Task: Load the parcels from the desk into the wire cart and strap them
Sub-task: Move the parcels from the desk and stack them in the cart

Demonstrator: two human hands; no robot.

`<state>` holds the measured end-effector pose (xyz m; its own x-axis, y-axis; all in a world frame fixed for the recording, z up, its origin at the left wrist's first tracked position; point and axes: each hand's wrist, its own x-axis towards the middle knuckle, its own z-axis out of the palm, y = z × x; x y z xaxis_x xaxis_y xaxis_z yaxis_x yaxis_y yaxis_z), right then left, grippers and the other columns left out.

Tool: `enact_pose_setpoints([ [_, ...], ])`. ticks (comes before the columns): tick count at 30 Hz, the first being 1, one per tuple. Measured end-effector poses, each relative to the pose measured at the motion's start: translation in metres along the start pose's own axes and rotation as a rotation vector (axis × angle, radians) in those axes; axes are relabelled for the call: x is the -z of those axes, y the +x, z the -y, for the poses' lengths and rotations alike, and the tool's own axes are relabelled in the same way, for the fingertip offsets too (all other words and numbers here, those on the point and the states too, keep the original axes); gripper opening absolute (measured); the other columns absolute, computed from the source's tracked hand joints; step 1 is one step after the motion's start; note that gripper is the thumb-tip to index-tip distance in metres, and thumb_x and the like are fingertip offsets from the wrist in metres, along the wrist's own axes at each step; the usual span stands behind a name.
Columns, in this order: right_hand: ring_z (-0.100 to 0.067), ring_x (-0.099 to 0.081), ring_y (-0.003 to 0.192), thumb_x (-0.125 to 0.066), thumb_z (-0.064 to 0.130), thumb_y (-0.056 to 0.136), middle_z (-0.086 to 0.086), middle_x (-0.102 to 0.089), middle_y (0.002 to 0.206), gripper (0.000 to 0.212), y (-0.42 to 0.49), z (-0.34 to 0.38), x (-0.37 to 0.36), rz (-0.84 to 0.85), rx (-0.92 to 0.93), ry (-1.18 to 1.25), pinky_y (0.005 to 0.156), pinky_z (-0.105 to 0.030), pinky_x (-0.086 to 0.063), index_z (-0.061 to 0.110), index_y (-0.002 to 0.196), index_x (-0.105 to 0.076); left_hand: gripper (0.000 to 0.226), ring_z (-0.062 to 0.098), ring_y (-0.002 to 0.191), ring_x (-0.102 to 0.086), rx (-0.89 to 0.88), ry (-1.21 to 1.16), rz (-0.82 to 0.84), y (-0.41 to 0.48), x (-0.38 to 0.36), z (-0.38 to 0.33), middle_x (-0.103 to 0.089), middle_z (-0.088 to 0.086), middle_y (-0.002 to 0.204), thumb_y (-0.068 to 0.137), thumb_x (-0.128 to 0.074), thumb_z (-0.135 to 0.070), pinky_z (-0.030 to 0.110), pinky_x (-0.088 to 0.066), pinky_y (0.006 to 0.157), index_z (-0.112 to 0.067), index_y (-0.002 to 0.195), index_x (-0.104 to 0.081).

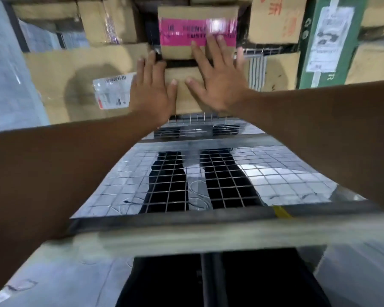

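Observation:
Both my arms reach forward over the wire cart [208, 185]. My left hand [152, 89] lies flat with straight fingers on a plain brown parcel [186, 94] at the cart's far end. My right hand [217, 74] is spread flat too, its palm on the same parcel and its fingertips on a second brown parcel with pink tape [186, 32] stacked above it. Neither hand curls round anything. A dark band [180, 63] shows between the two parcels; whether it is a strap I cannot tell.
Cardboard boxes [80, 69] are piled all around behind the cart, one with a white label pouch [112, 91]. A green box [328, 41] stands at the right. The cart's near rail [186, 235] crosses below my arms, with wire mesh beneath.

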<state>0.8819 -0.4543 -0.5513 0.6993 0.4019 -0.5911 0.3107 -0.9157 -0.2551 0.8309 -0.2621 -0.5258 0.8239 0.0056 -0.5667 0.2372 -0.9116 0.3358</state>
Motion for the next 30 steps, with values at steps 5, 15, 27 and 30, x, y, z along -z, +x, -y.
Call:
enact_pose_setpoints([
  [5, -0.026, 0.015, 0.16, -0.01, 0.07, 0.101, -0.002, 0.013, 0.174, 0.078, -0.081, 0.001, 0.104, 0.185, -0.105, 0.079, 0.125, -0.066, 0.004, 0.031, 0.163, 0.015, 0.05, 0.034, 0.146, -0.037, 0.026, 0.03, 0.123, -0.029, 0.132, -0.058, -0.05, 0.018, 0.151, 0.107, -0.044, -0.038, 0.042, -0.017, 0.126, -0.007, 0.146, -0.052],
  [15, -0.031, -0.036, 0.148, -0.04, 0.047, 0.108, -0.014, -0.039, 0.161, 0.06, -0.358, -0.015, 0.311, -0.404, -0.635, 0.3, 0.118, -0.042, -0.025, 0.016, 0.16, -0.038, 0.057, 0.041, 0.143, -0.037, -0.465, -0.186, 0.017, -0.172, 0.288, -0.274, -0.058, 0.021, 0.142, 0.097, -0.057, -0.044, 0.047, -0.025, 0.123, -0.006, 0.141, -0.058],
  [27, -0.029, -0.022, 0.158, -0.05, 0.054, 0.104, -0.01, -0.031, 0.168, 0.064, -0.679, 0.085, 0.222, -0.959, -1.526, 0.76, 0.126, -0.058, -0.016, 0.025, 0.16, -0.038, 0.08, 0.037, 0.157, -0.017, -1.189, 0.253, 0.341, -0.376, 0.225, -0.441, -0.038, 0.007, 0.165, 0.091, -0.045, -0.069, 0.05, -0.011, 0.128, -0.024, 0.156, -0.043],
  [30, -0.028, -0.017, 0.159, -0.047, 0.057, 0.104, -0.008, -0.024, 0.171, 0.068, -0.746, 0.108, 0.181, -1.066, -1.675, 0.839, 0.128, -0.054, -0.016, 0.028, 0.164, -0.03, 0.073, 0.039, 0.157, -0.014, -1.383, 0.355, 0.428, -0.443, 0.18, -0.478, -0.04, 0.008, 0.164, 0.097, -0.057, -0.06, 0.052, -0.013, 0.127, -0.022, 0.157, -0.041],
])
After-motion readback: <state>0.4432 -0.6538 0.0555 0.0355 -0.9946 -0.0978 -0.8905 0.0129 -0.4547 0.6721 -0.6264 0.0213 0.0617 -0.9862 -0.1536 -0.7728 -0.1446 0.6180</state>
